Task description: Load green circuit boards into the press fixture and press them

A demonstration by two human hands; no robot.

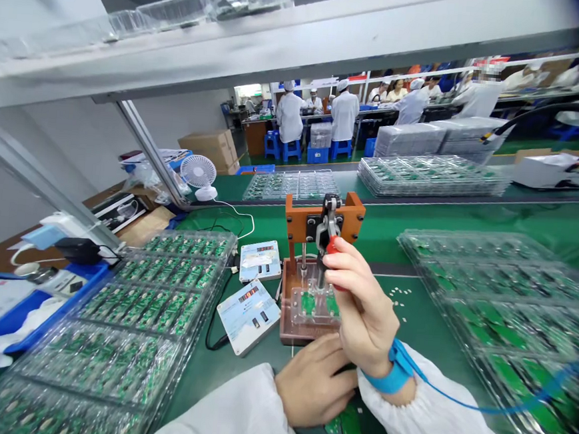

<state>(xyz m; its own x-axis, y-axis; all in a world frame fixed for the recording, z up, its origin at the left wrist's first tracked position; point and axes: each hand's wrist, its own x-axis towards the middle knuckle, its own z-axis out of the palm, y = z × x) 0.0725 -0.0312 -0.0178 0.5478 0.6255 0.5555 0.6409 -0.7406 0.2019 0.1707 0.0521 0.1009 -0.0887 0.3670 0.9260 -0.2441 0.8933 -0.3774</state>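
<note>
Green bench [268,229] bears board trays [152,300], two meters [249,314], a fixture [307,312].

Electronics factory line: circuit-board trays [152,300], white-coated workers [344,114] at benches.

A fixture [313,292] is standing mid-surface [418,234], with two boards [319,304] lying in its base. The right hand [362,310] is sitting on the fixture's lever [329,230]; the left hand [314,383] is resting just before the base. Two meters [253,294] are lying left of the fixture, one behind the other. Trays [125,324] are stacking up further left, more trays [503,307] right. A fan [198,175] is standing behind the left trays. Other people [342,114] are working far behind.
</note>
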